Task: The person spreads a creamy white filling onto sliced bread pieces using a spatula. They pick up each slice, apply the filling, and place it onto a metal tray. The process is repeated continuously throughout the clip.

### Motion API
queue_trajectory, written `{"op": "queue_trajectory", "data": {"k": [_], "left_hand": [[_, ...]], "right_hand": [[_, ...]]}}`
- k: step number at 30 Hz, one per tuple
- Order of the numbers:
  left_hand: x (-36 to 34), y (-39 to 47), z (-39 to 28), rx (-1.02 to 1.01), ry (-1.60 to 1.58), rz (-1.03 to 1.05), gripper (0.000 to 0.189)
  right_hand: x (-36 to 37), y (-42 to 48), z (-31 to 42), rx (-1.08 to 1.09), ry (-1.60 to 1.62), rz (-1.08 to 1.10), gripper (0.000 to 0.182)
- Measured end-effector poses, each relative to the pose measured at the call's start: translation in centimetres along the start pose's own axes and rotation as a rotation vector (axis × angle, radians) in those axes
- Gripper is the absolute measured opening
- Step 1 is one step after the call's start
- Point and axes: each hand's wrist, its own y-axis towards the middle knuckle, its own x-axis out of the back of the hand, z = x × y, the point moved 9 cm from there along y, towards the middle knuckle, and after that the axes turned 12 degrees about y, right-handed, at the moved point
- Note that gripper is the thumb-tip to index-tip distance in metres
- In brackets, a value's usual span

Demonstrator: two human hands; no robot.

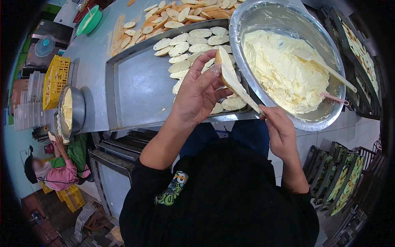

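My left hand [200, 88] holds a bread slice [224, 69] up on its edge, fingers on its crust side, above a metal baking tray [139, 89]. In my right hand [279, 129] is the end of a cream-coated spreader [247, 98], whose blade lies along the slice; where slice and blade meet is hard to tell. Rows of cream-coated bread slices [199, 40] lie in the tray's right part. Right of the tray stands a large metal bowl [338, 69] of pale yellow cream [277, 71], with a white-handled utensil [336, 74] and a pink-handled one [334, 98] in it.
Uncoated bread slices [191, 12] lie piled behind the tray. A green bowl [89, 20] stands at the table's far left. Near a second metal bowl [78, 108] and a yellow crate [57, 81], a co-worker [61, 174] works at left. Racked trays stand at right [358, 52] and lower right [336, 179].
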Motion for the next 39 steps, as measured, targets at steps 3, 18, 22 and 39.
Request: {"op": "queue_trajectory", "data": {"k": [3, 18, 22, 39], "left_hand": [[0.4, 0.2, 0.0, 0.004, -0.084, -0.03, 0.043], [2.7, 0.2, 0.3, -0.015, -0.222, -0.067, 0.045], [4.4, -0.2, 0.8, 0.006, -0.232, -0.108, 0.048], [31.4, 2.8, -0.5, -0.057, 0.541, -0.691, 0.044]], "right_hand": [[0.8, -1.0, 0.5, 0.052, -0.083, 0.025, 0.03], [0.4, -1.0, 1.1, 0.108, -0.174, 0.02, 0.039], [0.4, -1.0, 1.0, 0.097, -0.106, 0.035, 0.037], [4.1, -3.2, -1.8, -0.075, -0.073, -0.234, 0.033]]}}
